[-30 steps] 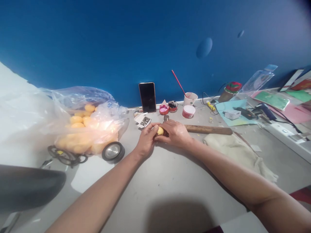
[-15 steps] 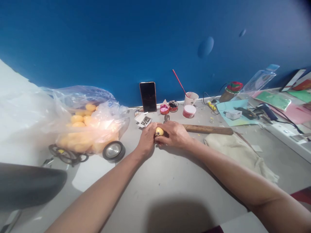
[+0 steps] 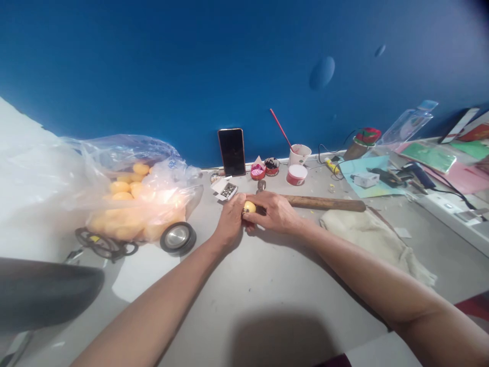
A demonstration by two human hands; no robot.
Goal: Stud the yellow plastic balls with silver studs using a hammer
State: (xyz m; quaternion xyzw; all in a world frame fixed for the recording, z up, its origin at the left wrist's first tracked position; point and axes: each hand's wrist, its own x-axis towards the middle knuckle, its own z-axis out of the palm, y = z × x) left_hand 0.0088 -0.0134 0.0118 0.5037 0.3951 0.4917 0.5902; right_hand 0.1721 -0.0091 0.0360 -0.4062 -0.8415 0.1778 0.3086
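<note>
Between my two hands is a small yellow ball, partly covered by the fingers, with dark marks on its surface. My left hand is closed round its left side. From the right, my right hand grips it with thumb and fingers. Just beyond the hands lies a hammer, its wooden handle pointing right and its metal head partly hidden behind my right hand. A small open white box of shiny metal bits sits right beyond my left hand.
At left stands a clear plastic bag of yellow balls, with a round metal-and-black object before it. A phone leans on the blue wall. Nearby are small paint tubs and a paper cup. A cream cloth lies right.
The view has shifted very slightly. Both hands stay round the yellow ball in the same place; the ball seems turned a little, with fewer of its dark marks showing.
</note>
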